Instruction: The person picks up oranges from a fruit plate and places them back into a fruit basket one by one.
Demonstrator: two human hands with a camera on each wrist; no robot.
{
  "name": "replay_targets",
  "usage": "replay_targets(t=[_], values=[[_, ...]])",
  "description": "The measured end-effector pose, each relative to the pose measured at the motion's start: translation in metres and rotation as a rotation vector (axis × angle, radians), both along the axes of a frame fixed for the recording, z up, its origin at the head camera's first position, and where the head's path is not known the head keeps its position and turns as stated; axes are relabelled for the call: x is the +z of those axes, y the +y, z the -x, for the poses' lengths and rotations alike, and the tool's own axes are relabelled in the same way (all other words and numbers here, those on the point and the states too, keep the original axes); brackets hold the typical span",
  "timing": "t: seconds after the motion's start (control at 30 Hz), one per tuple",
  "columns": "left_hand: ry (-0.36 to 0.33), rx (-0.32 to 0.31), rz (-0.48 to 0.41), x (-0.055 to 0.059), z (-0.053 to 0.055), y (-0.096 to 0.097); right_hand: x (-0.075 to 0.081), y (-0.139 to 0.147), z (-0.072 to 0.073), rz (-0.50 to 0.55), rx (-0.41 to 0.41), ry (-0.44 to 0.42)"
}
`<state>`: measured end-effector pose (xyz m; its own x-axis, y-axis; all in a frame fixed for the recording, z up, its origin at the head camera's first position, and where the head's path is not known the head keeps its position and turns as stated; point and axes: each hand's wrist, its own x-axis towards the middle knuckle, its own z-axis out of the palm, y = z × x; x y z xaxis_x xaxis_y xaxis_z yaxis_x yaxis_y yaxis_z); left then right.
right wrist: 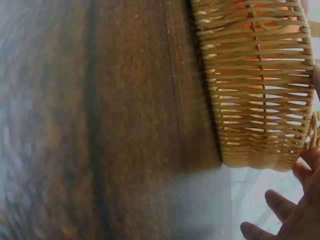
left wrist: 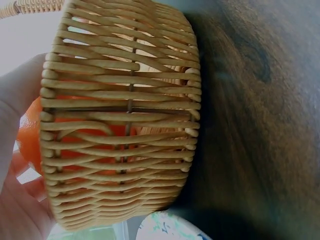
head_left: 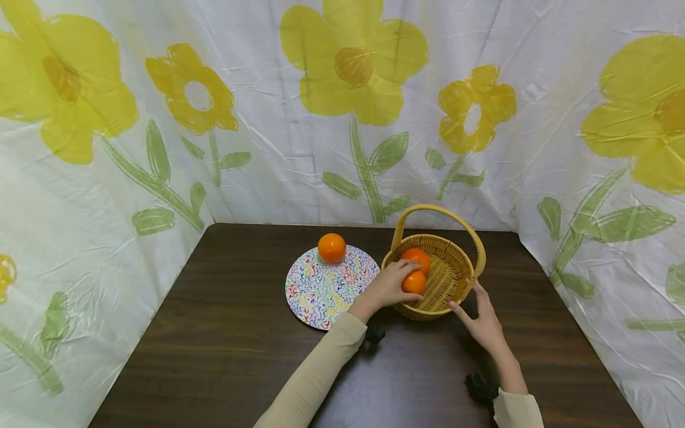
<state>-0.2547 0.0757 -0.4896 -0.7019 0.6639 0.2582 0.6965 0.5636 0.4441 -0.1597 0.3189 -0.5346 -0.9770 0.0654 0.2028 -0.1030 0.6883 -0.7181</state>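
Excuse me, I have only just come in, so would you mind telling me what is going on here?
A person is handling oranges at a dark table. Their left hand grips the nearer orange at the left side of a wicker basket, with another orange just behind it inside. The right hand touches the basket's right side, near the base of its handle. A third orange sits toward the far edge of the colourful patterned plate.

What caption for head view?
Left hand grips an orange in a wicker basket, right hand at its rim; another orange on plate.
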Motion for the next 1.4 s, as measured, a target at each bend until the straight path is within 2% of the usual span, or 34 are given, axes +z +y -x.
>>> replay_targets(t=[0.13, 0.37, 0.8, 1.23, 1.4], values=[[-0.027, 0.001, 0.02, -0.001, 0.0, 0.003, -0.001, 0.0, 0.0, 0.0, -0.001, 0.001], [-0.011, 0.01, 0.047, -0.004, 0.003, 0.006, 0.001, 0.0, 0.0, -0.001, 0.0, -0.004], [-0.029, 0.016, 0.108, -0.003, 0.01, 0.014, 0.0, 0.001, 0.001, 0.01, 0.001, -0.002], [-0.031, 0.053, 0.139, -0.009, 0.018, 0.02, -0.001, 0.0, 0.002, 0.008, 0.0, -0.008], [-0.033, 0.069, 0.152, -0.009, 0.018, 0.022, -0.002, 0.001, 0.001, 0.009, -0.005, -0.013]])
